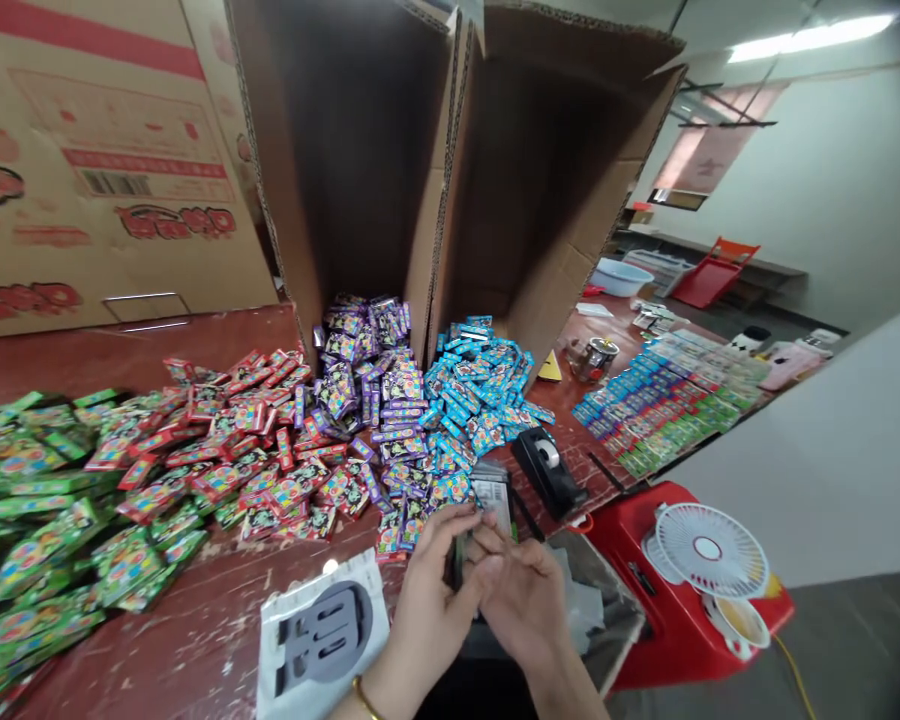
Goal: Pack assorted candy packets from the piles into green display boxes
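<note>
My left hand point(446, 580) and my right hand point(525, 595) meet near the table's front edge, fingers curled in and touching. A dark, narrow shape shows inside my left hand, and what it is stays hidden by the fingers. My right hand is palm up with bent fingers against the left; its contents, if any, cannot be made out. Just beyond the fingertips lies a grey packet with a printed label point(495, 495). Small packs in purple point(401, 385) and blue point(476, 385) are heaped past it, spilling from two cardboard boxes on their sides.
Red packs point(270, 450) and green packs point(37, 500) are piled leftward. A white sheet with a grey plastic piece point(322, 635) lies by my left forearm. At right are a black tape dispenser point(547, 470), rows of sorted packs point(667, 390) and a fan point(709, 548) on a red stool.
</note>
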Demonstrator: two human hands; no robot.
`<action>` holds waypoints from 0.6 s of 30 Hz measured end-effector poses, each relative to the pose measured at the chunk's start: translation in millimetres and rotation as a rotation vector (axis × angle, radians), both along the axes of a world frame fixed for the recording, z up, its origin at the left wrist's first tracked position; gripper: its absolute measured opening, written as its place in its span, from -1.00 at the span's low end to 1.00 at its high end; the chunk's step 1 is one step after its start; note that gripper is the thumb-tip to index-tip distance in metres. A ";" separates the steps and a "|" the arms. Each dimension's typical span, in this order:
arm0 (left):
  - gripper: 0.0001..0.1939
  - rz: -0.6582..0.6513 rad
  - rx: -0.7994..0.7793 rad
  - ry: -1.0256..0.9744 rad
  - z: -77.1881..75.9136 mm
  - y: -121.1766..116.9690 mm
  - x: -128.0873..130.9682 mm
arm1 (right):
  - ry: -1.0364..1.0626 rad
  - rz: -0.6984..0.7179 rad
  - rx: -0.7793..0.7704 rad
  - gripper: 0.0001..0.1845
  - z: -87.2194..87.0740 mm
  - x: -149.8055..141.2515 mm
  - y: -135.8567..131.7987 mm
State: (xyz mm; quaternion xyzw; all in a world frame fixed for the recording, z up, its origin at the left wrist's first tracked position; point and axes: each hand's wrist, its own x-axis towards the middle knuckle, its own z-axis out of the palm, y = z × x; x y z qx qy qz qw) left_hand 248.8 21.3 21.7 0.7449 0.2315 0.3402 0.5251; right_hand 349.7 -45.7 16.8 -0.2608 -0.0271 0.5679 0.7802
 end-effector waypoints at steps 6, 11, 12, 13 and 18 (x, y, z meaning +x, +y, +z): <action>-0.75 0.107 -0.247 -0.142 -7.6 -10.6 6.6 | -0.193 -0.021 -0.102 -0.79 1.0 -14.3 12.7; -0.72 0.167 -0.249 -0.119 -20.4 -6.4 5.5 | -0.202 -0.007 -0.083 -0.78 -3.6 -16.6 17.6; -0.70 0.166 -0.269 -0.098 -22.8 -2.4 4.5 | -0.297 -0.030 -0.108 -0.79 -6.0 -11.8 20.5; -0.68 0.166 -0.279 -0.073 -24.9 1.9 2.9 | -0.470 -0.078 -0.163 -0.79 -9.2 -5.0 24.5; -0.74 0.076 -0.107 0.080 -30.2 13.8 -16.1 | -1.410 -0.289 -0.528 -0.52 -37.2 34.3 50.5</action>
